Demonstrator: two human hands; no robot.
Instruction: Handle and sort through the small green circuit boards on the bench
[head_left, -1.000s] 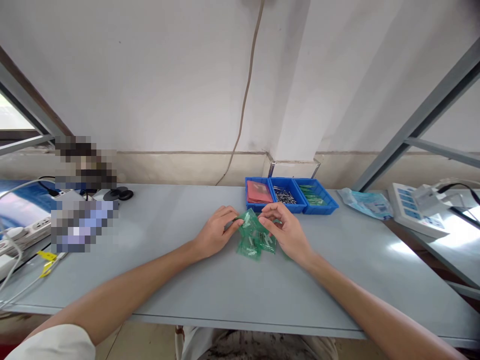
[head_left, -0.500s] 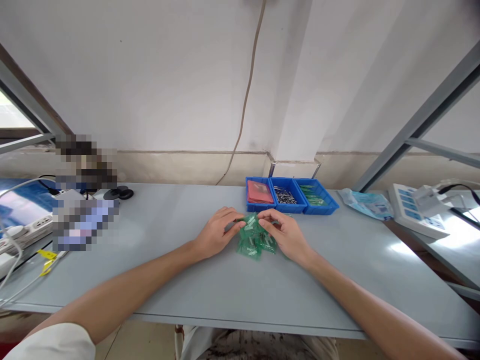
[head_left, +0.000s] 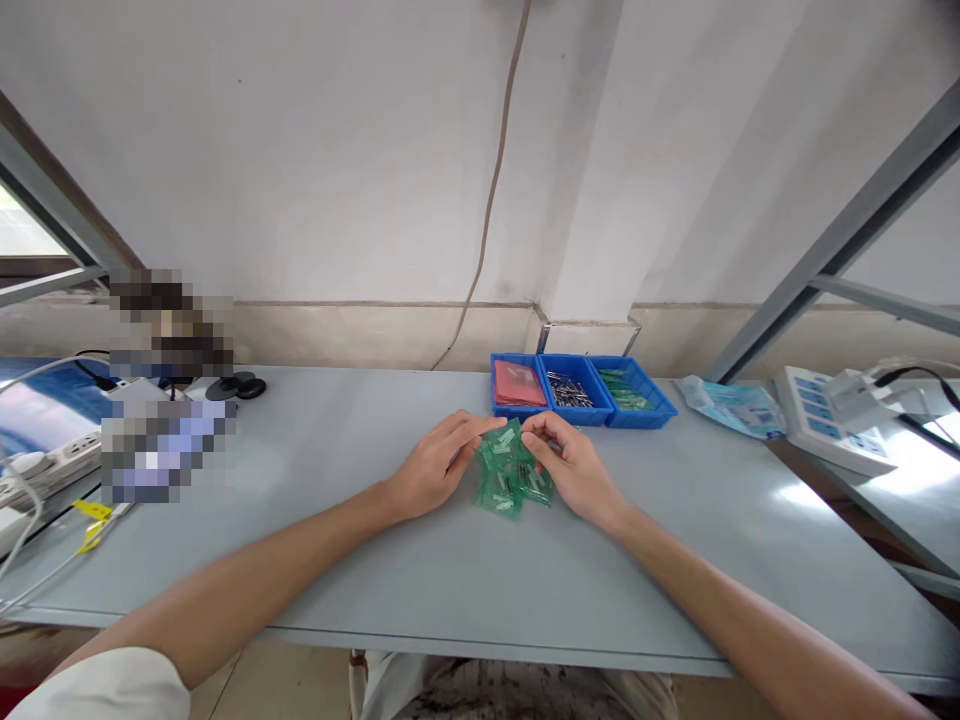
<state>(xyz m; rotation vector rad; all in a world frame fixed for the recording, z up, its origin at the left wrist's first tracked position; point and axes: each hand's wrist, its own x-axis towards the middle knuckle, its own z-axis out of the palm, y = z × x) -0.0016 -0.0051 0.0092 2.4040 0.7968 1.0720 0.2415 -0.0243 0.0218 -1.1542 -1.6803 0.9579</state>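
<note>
Several small green plastic bags (head_left: 499, 495) with white print lie in a pile on the grey table (head_left: 450, 590). My left hand (head_left: 439, 465) is at the pile's left side, its fingers closed on the edge of the top green bag (head_left: 502, 440). On the right, my right hand (head_left: 566, 465) pinches the same bag's right edge between thumb and forefinger. Just behind the hands stand three joined blue bins: one with red packets (head_left: 519, 384), one with dark metal pieces (head_left: 571, 390), one with green bags (head_left: 622, 390).
A blue-and-white plastic package (head_left: 735, 408) and a white power strip (head_left: 829, 425) lie at the right. Two black round objects (head_left: 236, 385), cables and another power strip (head_left: 75, 455) are at the left. Grey metal posts flank the table.
The top green bag has turned and shifted slightly right. My left fingers have stretched further over its upper edge, and my right fingertips have moved a little to the right.
</note>
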